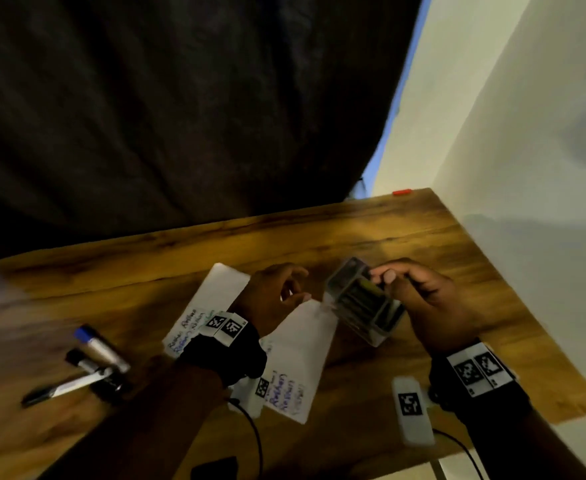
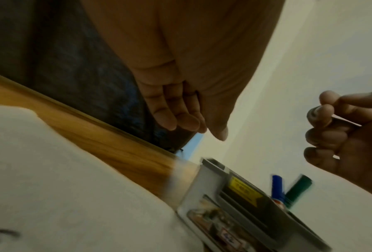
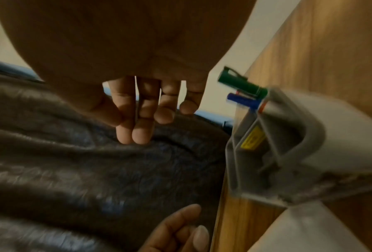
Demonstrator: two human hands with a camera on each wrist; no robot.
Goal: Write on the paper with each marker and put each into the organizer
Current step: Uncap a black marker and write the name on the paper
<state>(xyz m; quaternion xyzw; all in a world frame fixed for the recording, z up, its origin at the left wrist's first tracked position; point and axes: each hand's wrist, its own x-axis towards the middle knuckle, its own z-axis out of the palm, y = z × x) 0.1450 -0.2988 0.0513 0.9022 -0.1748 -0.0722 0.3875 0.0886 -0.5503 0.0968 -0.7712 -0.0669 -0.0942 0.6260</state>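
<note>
The clear organizer (image 1: pixel 371 336) stands on the wooden table, right of the paper (image 1: pixel 302 341). A green marker (image 2: pixel 299 187) and a blue marker (image 2: pixel 277 185) stand in it, caps up; both also show in the right wrist view, green marker (image 3: pixel 238 83) above blue marker (image 3: pixel 243 100). My right hand (image 1: pixel 383 277) hovers over the organizer's top, fingers loosely curled, with nothing visible between them (image 3: pixel 133 126). My left hand (image 1: pixel 302 285) hangs above the paper just left of the organizer, fingers relaxed and holding nothing (image 2: pixel 202 129). The paper carries several lines of coloured handwriting.
Three markers lie at the table's left: a blue-capped one (image 1: pixel 101 348), a black-capped one (image 1: pixel 87 365) and a slimmer pen (image 1: pixel 59 388). A dark cloth (image 1: pixel 180 116) hangs behind the table, and a white wall (image 1: pixel 492 133) runs along its right edge. A small red piece (image 1: pixel 402 192) sits at the far corner.
</note>
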